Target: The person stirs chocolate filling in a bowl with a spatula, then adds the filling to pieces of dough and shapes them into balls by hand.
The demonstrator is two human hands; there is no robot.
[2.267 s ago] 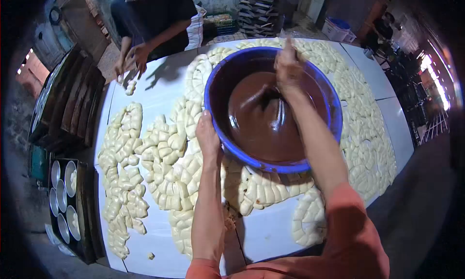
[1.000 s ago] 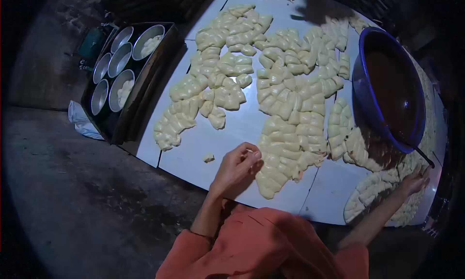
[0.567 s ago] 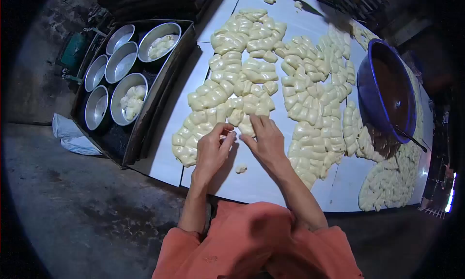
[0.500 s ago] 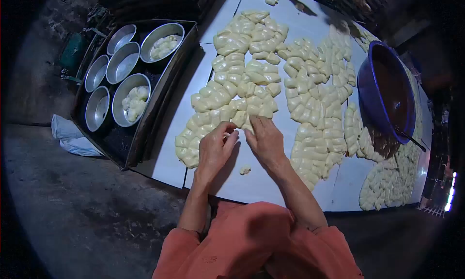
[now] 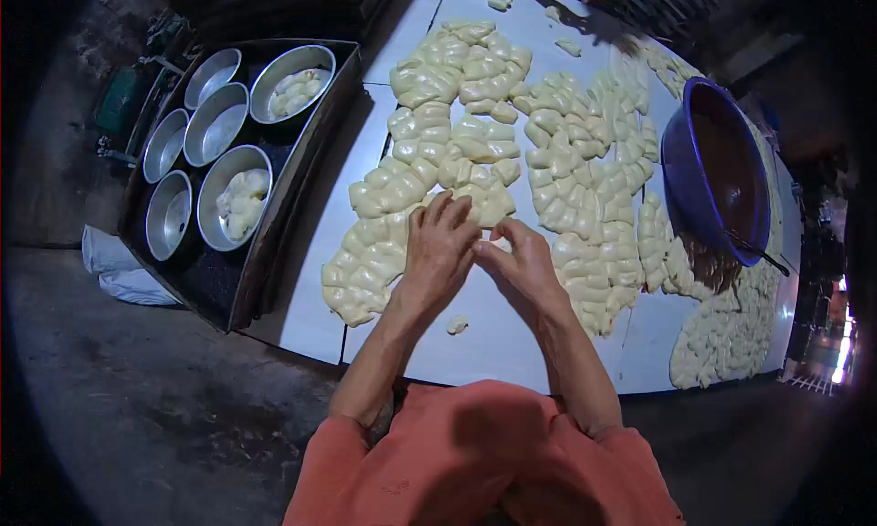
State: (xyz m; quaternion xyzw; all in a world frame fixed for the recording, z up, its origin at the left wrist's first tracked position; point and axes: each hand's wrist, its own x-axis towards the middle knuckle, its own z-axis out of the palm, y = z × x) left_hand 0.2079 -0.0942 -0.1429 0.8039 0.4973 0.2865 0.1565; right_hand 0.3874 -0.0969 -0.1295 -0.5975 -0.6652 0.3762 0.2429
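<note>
Pale, glossy dough pieces point(image 5: 393, 188) lie packed together in a bed on the white table. My left hand point(image 5: 441, 247) reaches over the near edge of this bed, fingers stretched out and slightly apart, touching the dough. Close on its right, my right hand point(image 5: 530, 268) pinches a small dough piece point(image 5: 501, 244) between thumb and fingers. The two hands almost meet at the fingertips. A small loose dough scrap point(image 5: 457, 324) sits on the table between my forearms.
At left, a dark tray point(image 5: 242, 293) holds several round metal pans point(image 5: 216, 124); two contain dough. A purple basin point(image 5: 681, 165) with brown contents and a dark handle stands at right. More dough point(image 5: 585, 188) covers the middle and right of the table point(image 5: 512, 357).
My left hand has moved up and right onto the dough, its fingers stretching out. My right hand has shifted slightly right and now pinches a small dough piece. The view has shifted slightly.
</note>
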